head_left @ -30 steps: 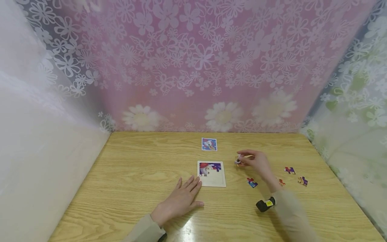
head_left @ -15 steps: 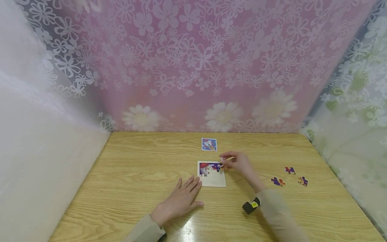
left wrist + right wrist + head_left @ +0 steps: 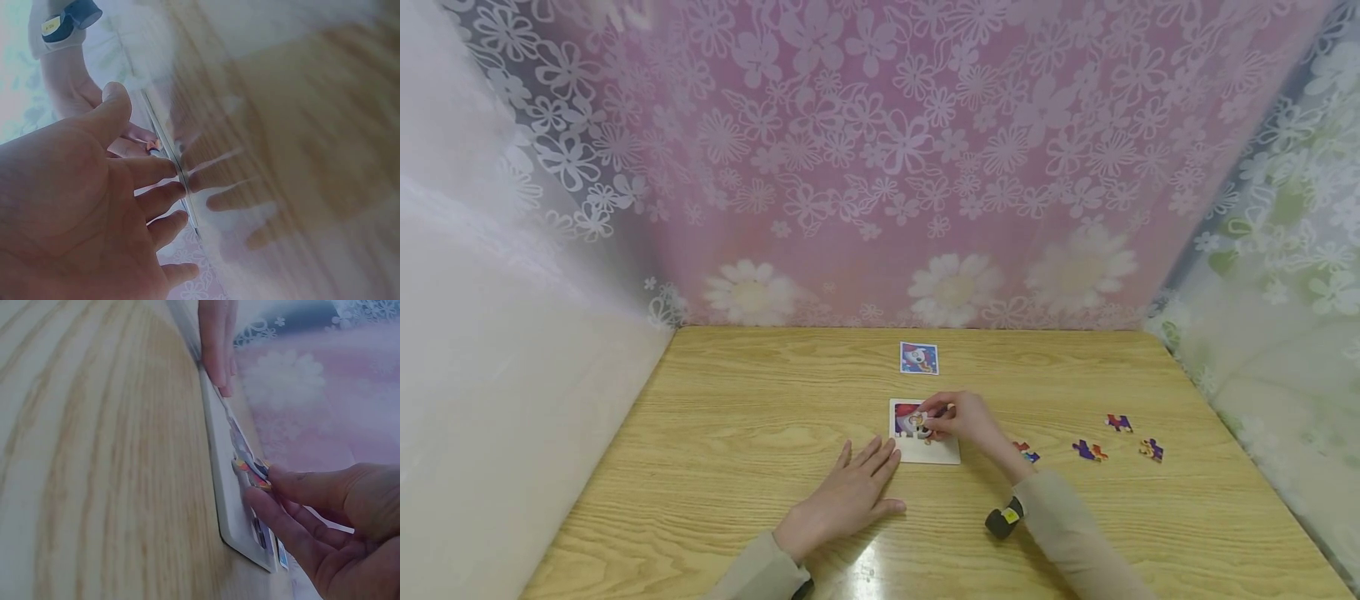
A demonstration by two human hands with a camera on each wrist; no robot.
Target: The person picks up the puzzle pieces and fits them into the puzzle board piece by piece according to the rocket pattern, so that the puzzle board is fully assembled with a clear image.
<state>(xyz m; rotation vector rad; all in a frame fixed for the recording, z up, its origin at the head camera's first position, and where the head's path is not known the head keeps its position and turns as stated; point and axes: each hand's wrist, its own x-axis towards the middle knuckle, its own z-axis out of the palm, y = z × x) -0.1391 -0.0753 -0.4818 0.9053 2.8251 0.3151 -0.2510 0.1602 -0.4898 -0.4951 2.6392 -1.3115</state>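
Between thumb and fingers my right hand (image 3: 964, 417) pinches a jigsaw puzzle piece (image 3: 255, 472), over the middle of a white puzzle tray (image 3: 925, 452). Pieces with red, white and purple print fill the tray's upper part; its lower part is bare. In the head view the fingers cover most of the held piece. My left hand (image 3: 848, 498) lies flat with fingers spread, its fingertips at the tray's lower left edge. In the left wrist view those fingers (image 3: 159, 203) are straight along the tray's edge.
A small picture card (image 3: 919, 358) lies behind the tray. To the right are loose puzzle pieces: one red and blue (image 3: 1027, 452) partly behind the right forearm, one purple and orange (image 3: 1090, 451), one red and purple (image 3: 1118, 422) and one yellow and purple (image 3: 1152, 449).
My right hand has carried the puzzle piece leftward from the table right of the tray to above the tray's middle. My left hand has stayed in place.
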